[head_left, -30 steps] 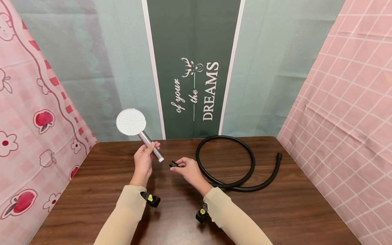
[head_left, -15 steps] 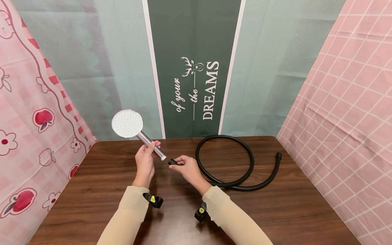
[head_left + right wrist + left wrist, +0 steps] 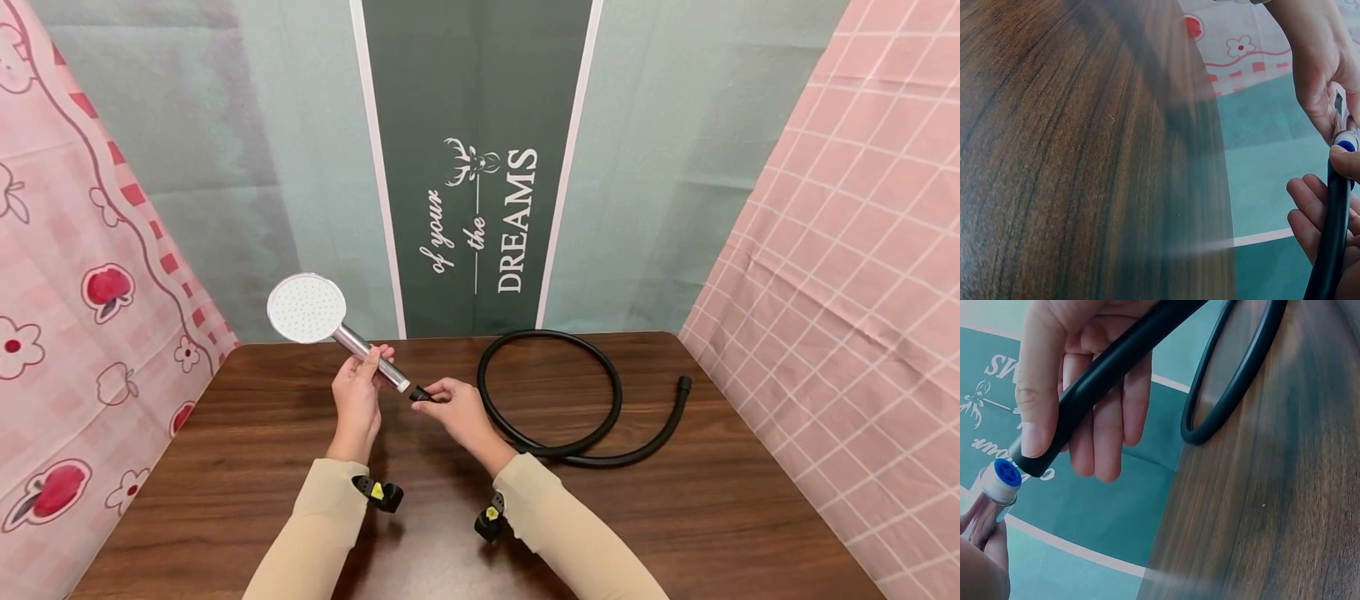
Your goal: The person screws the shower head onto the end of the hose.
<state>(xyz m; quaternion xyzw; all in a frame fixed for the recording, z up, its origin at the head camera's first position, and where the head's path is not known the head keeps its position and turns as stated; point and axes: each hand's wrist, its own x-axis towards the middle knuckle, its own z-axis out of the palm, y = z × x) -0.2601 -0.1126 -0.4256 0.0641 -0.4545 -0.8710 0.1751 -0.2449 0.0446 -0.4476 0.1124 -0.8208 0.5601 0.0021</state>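
My left hand (image 3: 356,404) grips the chrome handle of a round shower head (image 3: 307,308), thumb along the front, its white nozzle face turned up and toward me. The handle slants down to the right and ends in a white threaded collar with a blue insert (image 3: 1008,473). Between thumb and fingers, my right hand (image 3: 462,418) pinches the black end (image 3: 419,394) of a shower hose (image 3: 617,392). That hose end lies right at the collar, a narrow gap showing in the left wrist view. Both parts are held above the table.
The rest of the hose lies in one large loop on the brown wooden table (image 3: 435,517), its other black end (image 3: 684,384) to the right. A grey-green curtain (image 3: 480,100) hangs behind, with pink patterned cloths (image 3: 847,250) at the sides.
My left hand has brought the shower head slightly right, its head tilting lower to the left. My right hand has shifted a little left and up, narrowing the gap between hose end and collar.
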